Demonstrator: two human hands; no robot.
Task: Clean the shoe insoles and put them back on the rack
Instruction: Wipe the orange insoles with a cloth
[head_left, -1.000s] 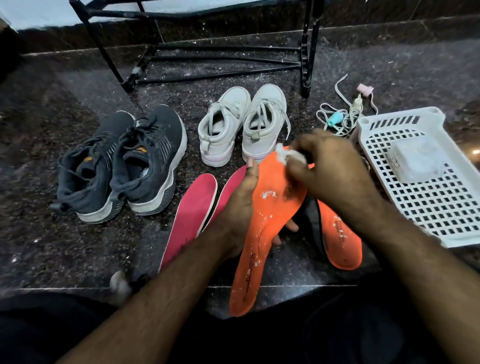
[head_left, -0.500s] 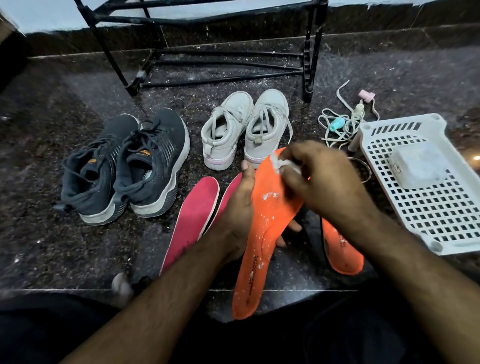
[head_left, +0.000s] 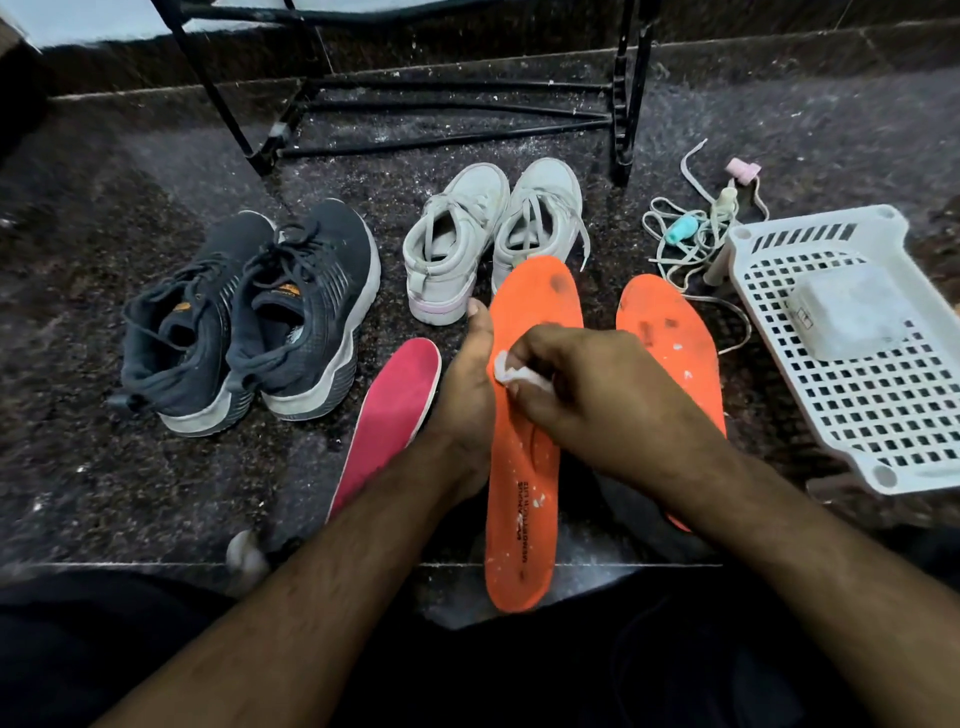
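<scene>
Fingers of right hand (head_left: 597, 395) pinch a white wad (head_left: 511, 371), rubbing mid orange insole (head_left: 530, 415); left hand (head_left: 467, 384) grips its edge. Dark marks near toe, so prob. partway. 2nd orange insole (head_left: 670, 343) & pink insole (head_left: 389, 415) on floor; rack (head_left: 441, 109) w/o insoles.

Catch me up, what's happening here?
A person is cleaning insoles on the floor. The left hand grips an orange insole while the right hand rubs it with a white wad. A second orange insole and a pink insole lie nearby; the rack holds none.
</scene>
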